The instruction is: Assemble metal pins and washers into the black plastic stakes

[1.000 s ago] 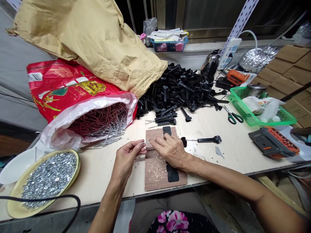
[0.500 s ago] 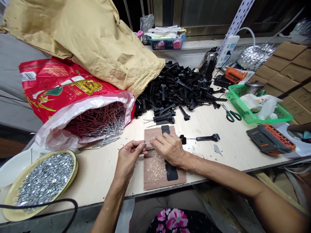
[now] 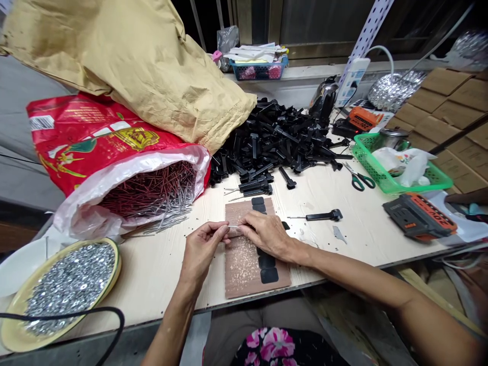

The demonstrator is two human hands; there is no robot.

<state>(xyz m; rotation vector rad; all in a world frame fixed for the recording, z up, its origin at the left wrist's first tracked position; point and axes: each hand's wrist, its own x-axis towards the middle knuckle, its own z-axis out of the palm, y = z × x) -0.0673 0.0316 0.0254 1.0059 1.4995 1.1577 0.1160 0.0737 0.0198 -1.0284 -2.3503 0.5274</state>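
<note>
A thin silvery metal rod (image 3: 233, 226) bridges my two hands over a brown board. My left hand (image 3: 204, 251) is closed in a pinch on its left end. My right hand (image 3: 267, 235) is closed round the other end, its fingers hiding what else it grips. A small black end (image 3: 285, 225) shows just beyond that hand's knuckles. Below my hands lies the brown board (image 3: 244, 287), dusted with pale crumbs. Black rounded pads (image 3: 269, 275) form a column along it, partly covered by my right hand. Off to the right lies a black plastic piece (image 3: 324, 216) with a thin rod sticking out.
A red bag (image 3: 95, 132) of thin metal rods lies open at left, below a brown paper sack (image 3: 129, 61). A bowl (image 3: 110, 277) holds small metal washers. Black plastic parts (image 3: 282, 134) are heaped behind. Scissors (image 3: 360, 180), a green basket (image 3: 444, 180) and a battery (image 3: 419, 218) are at right.
The whole view has shifted slightly. My right hand has turned a little and covers more of the black end beside it. Both hands stay closed around the metal rod.
</note>
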